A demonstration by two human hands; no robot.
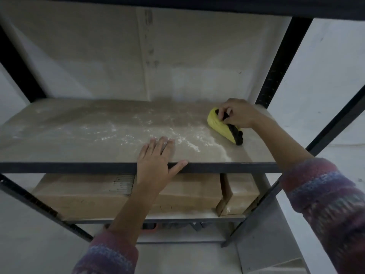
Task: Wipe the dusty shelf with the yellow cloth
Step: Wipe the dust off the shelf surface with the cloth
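The dusty shelf is a beige board in a black metal frame, streaked with white powder across its middle. At its right end lies the yellow cloth, bunched up, with a black part along its right side. My right hand presses down on the cloth and grips it with bent fingers. My left hand lies flat on the front edge of the shelf, fingers spread on the board and the thumb hooked over the black front rail.
Black uprights stand at the shelf's corners, and another board hangs overhead. On the lower shelf lie cardboard boxes. A pale wall stands behind the rack.
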